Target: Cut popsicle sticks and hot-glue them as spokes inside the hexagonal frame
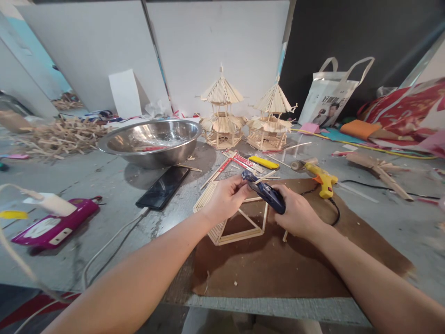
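Note:
My right hand (pixel 295 208) is wrapped round dark blue handled cutters (pixel 269 195), whose jaws point left. A thin wooden stick (pixel 266 176) crosses the jaws, its free end sticking out to the right. My left hand (pixel 227 197) is closed at the jaws, thumb and fingers pinching what seems to be the stick's other end; the fingers hide that part. Beneath both hands, a polygonal frame of wooden sticks (pixel 239 238) lies on a brown sheet (pixel 278 273), with sticks laid side by side along its left part.
Two stick-built pagodas (pixel 222 125) stand behind, right of a steel bowl (pixel 153 157). A yellow glue gun (pixel 323 181) lies right, its cord trailing. Left are a phone (pixel 163 188) on a cable and a purple power strip (pixel 57 227). A yellow utility knife (pixel 264 162) lies beyond my hands.

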A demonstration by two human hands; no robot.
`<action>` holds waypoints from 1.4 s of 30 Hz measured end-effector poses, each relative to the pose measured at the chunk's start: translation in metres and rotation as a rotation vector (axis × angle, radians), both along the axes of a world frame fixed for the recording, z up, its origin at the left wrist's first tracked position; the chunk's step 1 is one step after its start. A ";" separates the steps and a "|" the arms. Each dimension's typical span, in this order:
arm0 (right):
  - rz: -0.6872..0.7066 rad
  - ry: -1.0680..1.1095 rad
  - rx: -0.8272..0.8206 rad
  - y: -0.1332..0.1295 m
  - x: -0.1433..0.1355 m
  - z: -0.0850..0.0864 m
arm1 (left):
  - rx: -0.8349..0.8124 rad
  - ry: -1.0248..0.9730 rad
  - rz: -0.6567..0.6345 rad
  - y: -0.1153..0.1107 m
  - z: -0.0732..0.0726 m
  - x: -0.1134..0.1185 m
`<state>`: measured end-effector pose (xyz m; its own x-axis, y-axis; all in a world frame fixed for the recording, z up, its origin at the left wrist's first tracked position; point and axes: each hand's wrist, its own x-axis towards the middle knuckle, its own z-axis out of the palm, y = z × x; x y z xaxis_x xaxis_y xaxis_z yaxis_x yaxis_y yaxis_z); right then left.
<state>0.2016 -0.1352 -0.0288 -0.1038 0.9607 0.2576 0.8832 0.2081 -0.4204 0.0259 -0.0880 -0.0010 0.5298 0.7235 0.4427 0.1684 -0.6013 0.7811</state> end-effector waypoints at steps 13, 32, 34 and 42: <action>-0.040 -0.065 -0.004 -0.003 -0.002 0.002 | 0.078 0.024 0.028 -0.002 0.001 0.000; -0.130 -0.126 -0.085 -0.006 -0.005 0.007 | 0.118 0.041 0.077 0.002 -0.007 0.004; -0.122 -0.127 -0.084 -0.006 -0.005 0.007 | 0.135 0.063 0.098 0.002 -0.007 0.004; -0.144 -0.160 -0.119 -0.006 -0.007 0.012 | 0.162 0.102 0.168 -0.001 -0.011 0.004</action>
